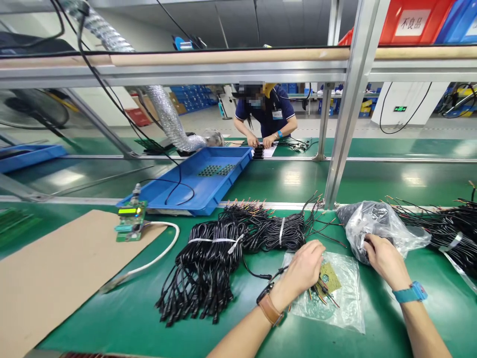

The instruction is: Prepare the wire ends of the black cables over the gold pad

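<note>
My left hand is closed, fingers curled downward, around thin black cables. Coloured wire ends stick out beneath it, above a small yellowish-green piece and a flat clear plastic bag. At the right, my right hand has its curled fingers in the mouth of a crumpled clear bag with dark contents. Its fingertips are hidden, and I cannot make out what they grip. Tied bundles of black cables with connectors lie left of my left hand.
More cables lie at the far right. Behind the bundles are a blue tray, a green circuit board with a display and cardboard. A metal post rises from the bench. Across it, a co-worker handles dark parts.
</note>
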`<state>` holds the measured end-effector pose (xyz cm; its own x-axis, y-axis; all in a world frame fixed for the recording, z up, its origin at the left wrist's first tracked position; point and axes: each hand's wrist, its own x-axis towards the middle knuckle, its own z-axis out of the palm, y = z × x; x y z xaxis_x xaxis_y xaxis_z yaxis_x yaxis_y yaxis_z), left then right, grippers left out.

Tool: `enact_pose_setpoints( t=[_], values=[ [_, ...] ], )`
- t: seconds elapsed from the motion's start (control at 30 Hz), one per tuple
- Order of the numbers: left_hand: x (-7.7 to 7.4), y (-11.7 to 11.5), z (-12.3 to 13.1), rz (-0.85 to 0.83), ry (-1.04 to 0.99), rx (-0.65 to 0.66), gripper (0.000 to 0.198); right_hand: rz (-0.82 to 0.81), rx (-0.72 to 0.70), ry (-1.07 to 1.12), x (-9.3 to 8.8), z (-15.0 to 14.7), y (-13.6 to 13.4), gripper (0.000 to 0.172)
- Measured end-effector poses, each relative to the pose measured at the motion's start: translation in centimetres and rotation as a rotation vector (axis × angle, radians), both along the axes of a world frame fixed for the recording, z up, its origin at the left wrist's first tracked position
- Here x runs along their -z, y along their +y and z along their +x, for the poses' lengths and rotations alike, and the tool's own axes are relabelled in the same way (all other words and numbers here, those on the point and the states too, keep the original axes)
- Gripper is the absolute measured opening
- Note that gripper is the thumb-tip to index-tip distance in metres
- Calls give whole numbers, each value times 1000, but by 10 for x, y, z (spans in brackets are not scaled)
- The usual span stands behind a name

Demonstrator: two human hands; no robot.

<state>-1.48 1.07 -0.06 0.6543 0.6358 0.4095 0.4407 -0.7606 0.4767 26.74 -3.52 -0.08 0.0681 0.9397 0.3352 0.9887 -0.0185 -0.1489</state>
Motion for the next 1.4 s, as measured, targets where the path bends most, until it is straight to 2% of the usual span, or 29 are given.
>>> enact_pose_setpoints(
  t=[0.2,0.37,0.53,0.6,0.8,0.93,1.03,1.2,1.3,1.4],
  values=[
    [6,-8,24,141,298,-339,27,27,-14,8,-4,-3,0,19],
    [-11,3,48,173,533,-490,14,-76,3,125,-7,-3,-1,15],
    [-27,23,54,191,553,-558,18,-150,52,131,-13,-6,-1,13],
    [-27,28,49,209,549,-529,19,-151,49,141,-14,-7,-1,11],
    [-25,29,28,269,558,-286,13,-161,76,167,-15,-10,-1,8],
    [-25,21,15,226,366,-78,7,-106,99,207,-11,-9,1,10],
    [-19,11,7,126,228,65,8,6,34,307,-10,-2,2,18],
    [-8,2,-9,0,106,109,14,161,-42,537,-26,0,-6,26],
    [-9,2,-17,-41,82,176,11,173,-125,684,-37,-12,-14,27],
    [-14,3,-20,-75,118,190,14,112,-245,805,-37,-27,-18,24]
  ],
)
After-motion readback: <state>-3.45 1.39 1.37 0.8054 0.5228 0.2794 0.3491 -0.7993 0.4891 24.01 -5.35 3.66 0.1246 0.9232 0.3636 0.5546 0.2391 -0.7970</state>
